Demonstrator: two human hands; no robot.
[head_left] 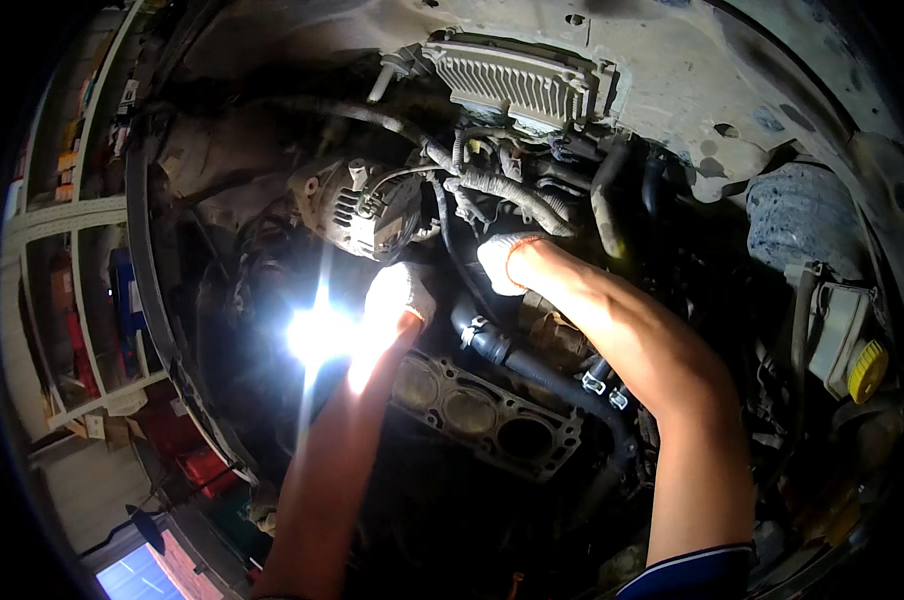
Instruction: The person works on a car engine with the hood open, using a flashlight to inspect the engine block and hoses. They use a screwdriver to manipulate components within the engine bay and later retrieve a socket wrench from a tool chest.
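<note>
My left hand (402,290), in a white knit glove, is curled closed in the engine bay just below the alternator (357,210). Glare washes over part of it, and whatever is in its fingers is hidden. To its right, my right hand (502,264), gloved the same way, bends down at the wrist with its fingers curled in. What it grips, if anything, is out of sight. A thin black cable (450,240) runs between the two hands. Below them lie a black coolant hose (532,368) with metal clamps and the engine block's top face (472,412) with round cylinder bores.
A very bright work light (322,333) shines beside my left forearm. Beyond my hands are a wrapped wiring harness (517,195) and a finned metal control unit (517,85). A reservoir with a yellow cap (868,372) stands at the right. Shelves (72,215) stand outside the car at the left.
</note>
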